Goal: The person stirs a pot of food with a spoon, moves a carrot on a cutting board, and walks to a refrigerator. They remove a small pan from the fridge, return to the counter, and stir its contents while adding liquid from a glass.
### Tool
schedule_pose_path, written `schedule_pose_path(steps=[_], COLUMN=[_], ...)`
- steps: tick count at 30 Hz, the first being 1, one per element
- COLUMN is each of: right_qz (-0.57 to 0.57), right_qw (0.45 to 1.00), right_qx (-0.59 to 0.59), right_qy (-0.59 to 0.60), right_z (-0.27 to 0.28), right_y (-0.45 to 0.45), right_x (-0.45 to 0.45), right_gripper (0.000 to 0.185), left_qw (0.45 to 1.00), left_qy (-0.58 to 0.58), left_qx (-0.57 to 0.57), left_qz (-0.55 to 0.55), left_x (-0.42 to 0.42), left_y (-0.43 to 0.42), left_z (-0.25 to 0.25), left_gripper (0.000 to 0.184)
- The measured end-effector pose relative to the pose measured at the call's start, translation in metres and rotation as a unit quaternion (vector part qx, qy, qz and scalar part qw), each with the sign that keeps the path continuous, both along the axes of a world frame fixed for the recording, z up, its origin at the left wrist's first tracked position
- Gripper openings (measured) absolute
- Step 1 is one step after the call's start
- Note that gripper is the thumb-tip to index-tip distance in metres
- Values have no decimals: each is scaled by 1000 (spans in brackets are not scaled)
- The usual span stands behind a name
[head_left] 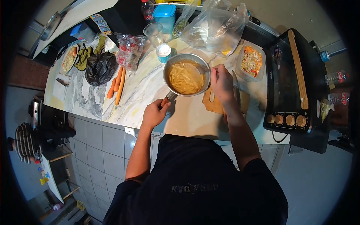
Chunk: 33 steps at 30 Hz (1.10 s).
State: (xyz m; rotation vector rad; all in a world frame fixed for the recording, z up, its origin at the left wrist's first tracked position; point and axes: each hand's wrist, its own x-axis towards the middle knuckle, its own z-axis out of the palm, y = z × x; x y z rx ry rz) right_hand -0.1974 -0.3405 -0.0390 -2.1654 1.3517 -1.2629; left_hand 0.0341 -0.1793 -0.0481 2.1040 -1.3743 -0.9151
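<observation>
A metal saucepan [166, 79] is held above the counter, with pale cut strips [183, 77] in yellowish-brown liquid inside it. My left hand [154, 114] is wrapped round its brown handle [165, 101]. At the pan's right rim, my right hand [222, 81] is closed with the thumb towards the pan; what its fingers grip is hidden. Below that hand and forearm lies a wooden cutting board [213, 104], partly covered. A knife [235, 80] shows beside the right wrist. Just behind the pan stands a small white-and-blue tub [163, 52].
Carrots [119, 86], a black plastic bag [100, 68] and a bag of red items [129, 52] lie left. A container of shredded vegetables [251, 62] and a toaster oven [287, 82] stand right. Behind are a clear cup [153, 33] and plastic bags [215, 28]. Another person [26, 142] is far left.
</observation>
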Motion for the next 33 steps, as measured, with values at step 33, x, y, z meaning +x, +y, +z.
schedule_pose_path(steps=[33], right_qz=[114], right_qw=[968], right_qx=[216], right_qy=[-52], right_z=[-13], right_y=[13], right_x=[41], right_gripper=[38], left_qw=[985], left_qy=[-5], left_qx=[-3], left_qz=[171], left_x=[54], left_y=[28], left_z=[-24], left_gripper=[42])
